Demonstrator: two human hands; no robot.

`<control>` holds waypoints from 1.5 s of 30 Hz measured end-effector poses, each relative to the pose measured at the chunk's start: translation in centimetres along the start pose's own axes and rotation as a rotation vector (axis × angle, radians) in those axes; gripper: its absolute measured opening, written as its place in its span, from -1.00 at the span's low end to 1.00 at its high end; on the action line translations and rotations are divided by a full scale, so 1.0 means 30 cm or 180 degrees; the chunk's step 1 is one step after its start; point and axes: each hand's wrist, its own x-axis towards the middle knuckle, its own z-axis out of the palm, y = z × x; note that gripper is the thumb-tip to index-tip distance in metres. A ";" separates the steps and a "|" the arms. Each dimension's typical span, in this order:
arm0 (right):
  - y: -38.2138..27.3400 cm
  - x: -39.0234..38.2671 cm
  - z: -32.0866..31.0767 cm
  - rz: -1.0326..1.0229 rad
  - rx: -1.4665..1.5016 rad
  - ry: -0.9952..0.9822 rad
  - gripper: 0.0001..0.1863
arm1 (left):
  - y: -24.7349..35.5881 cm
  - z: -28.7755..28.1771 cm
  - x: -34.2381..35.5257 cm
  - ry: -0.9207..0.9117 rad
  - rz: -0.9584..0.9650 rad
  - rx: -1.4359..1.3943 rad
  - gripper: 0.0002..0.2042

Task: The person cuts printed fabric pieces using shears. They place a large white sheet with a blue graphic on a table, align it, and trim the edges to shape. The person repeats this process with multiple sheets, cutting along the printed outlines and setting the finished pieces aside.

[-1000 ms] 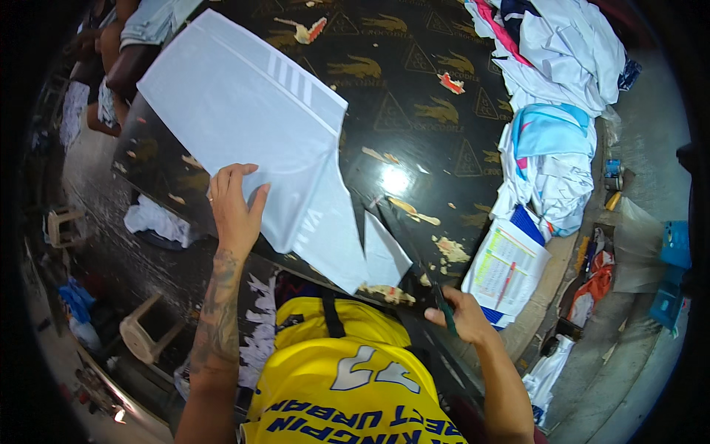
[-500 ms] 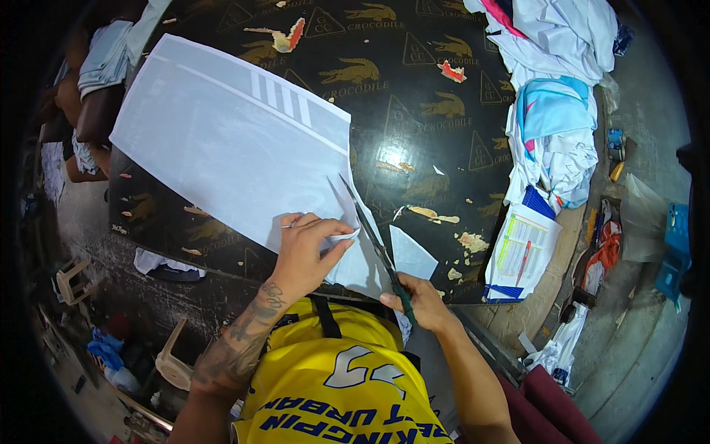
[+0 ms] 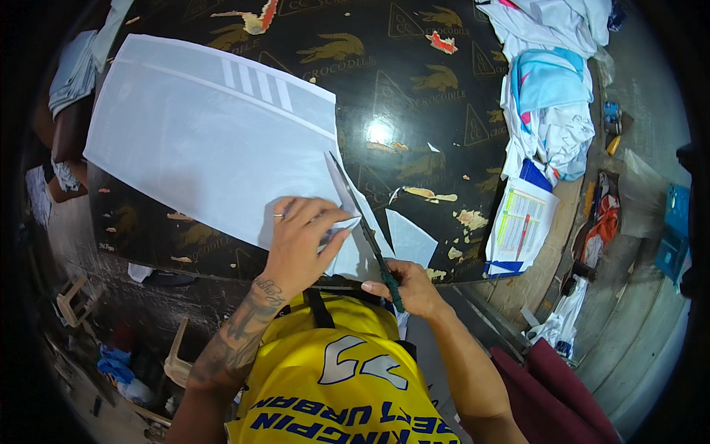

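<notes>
My left hand (image 3: 305,231) is closed on the near right edge of a white cloth panel (image 3: 185,140), pinching up a small fold between thumb and fingers. The panel has pale grey bands and several white stripes near its far edge. My right hand (image 3: 412,287) grips long dark scissors (image 3: 368,226) by their green-wrapped handles. Their blades point away from me along the panel's right edge, the tips lying over the cloth. How far the blades are apart is hard to make out. A white cloth offcut (image 3: 409,240) lies just right of the scissors.
The dark patterned table (image 3: 414,111) has worn, peeling patches. On its right lie heaped white and light-blue garments (image 3: 551,92), then a printed sheet (image 3: 523,222) with a red pen (image 3: 523,233). Folded cloths (image 3: 74,70) sit beyond the left edge; a plastic chair (image 3: 177,359) stands below.
The whole view has shifted, so the table and panel appear farther up and left. My right hand and the scissor handles have swung slightly left. The left hand keeps its pinch on the cloth.
</notes>
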 end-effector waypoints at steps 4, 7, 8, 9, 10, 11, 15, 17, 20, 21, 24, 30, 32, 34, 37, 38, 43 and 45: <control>0.003 -0.001 0.036 0.0070 -0.0034 0.0011 -0.37 | -0.055 -0.055 0.001 -0.0202 0.0045 0.0125 -0.77; 0.004 0.004 0.070 -0.0093 0.0257 0.0089 -0.35 | -0.091 -0.084 0.003 -0.0493 0.0139 0.0183 -0.79; 0.002 0.008 0.082 -0.0028 0.0300 0.0104 -0.36 | -0.096 -0.091 0.004 -0.0548 0.0157 0.0192 -0.79; 0.001 0.009 0.092 0.0305 0.0206 0.0032 -0.36 | -0.101 -0.094 0.006 -0.0647 0.0206 0.0206 -0.79; -0.001 0.015 0.103 0.0146 0.0296 0.0098 -0.36 | -0.104 -0.098 0.007 -0.0728 0.0183 0.0199 -0.77; -0.005 0.017 0.113 0.0155 0.0297 0.0129 -0.37 | -0.106 -0.099 0.009 -0.0721 0.0157 0.0146 -0.77; -0.042 0.025 0.142 0.0332 0.0282 0.0147 -0.37 | -0.111 -0.112 0.020 -0.0834 0.0221 0.0080 -0.75; -0.069 0.030 0.153 0.0226 0.0546 0.0210 -0.37 | -0.117 -0.120 0.027 -0.0917 0.0232 0.0045 -0.75; -0.110 0.040 0.167 0.0213 0.0646 0.0253 -0.37 | -0.128 -0.129 0.033 -0.1010 0.0240 -0.0020 -0.74; -0.123 0.043 0.171 0.0231 0.0695 0.0240 -0.37 | -0.131 -0.132 0.034 -0.1034 0.0253 -0.0023 -0.74; -0.156 0.059 0.176 0.0242 0.0733 0.0269 -0.38 | -0.137 -0.138 0.042 -0.1089 0.0279 -0.0077 -0.73; -0.212 0.092 0.182 0.0241 0.0659 0.0307 -0.41 | -0.145 -0.158 0.063 -0.1228 0.0207 -0.0240 -0.74; -0.226 0.102 0.187 0.0253 0.0747 0.0309 -0.42 | -0.151 -0.162 0.071 -0.1275 0.0207 -0.0300 -0.74; -0.236 0.109 0.194 0.0310 0.0720 0.0356 -0.41 | -0.156 -0.167 0.078 -0.1322 0.0192 -0.0345 -0.74; -0.245 0.121 0.204 0.0248 0.0979 0.0434 -0.39 | -0.162 -0.173 0.087 -0.1371 0.0158 -0.0491 -0.73; -0.247 0.127 0.205 0.0246 0.1097 0.0379 -0.38 | -0.164 -0.174 0.091 -0.1375 0.0180 -0.0491 -0.73; -0.269 0.156 0.202 0.0319 0.1009 0.0439 -0.36 | -0.172 -0.181 0.098 -0.1476 0.0137 -0.0529 -0.73; -0.285 0.166 0.197 0.0318 0.1008 0.0457 -0.35 | -0.175 -0.180 0.099 -0.1503 0.0181 -0.0530 -0.73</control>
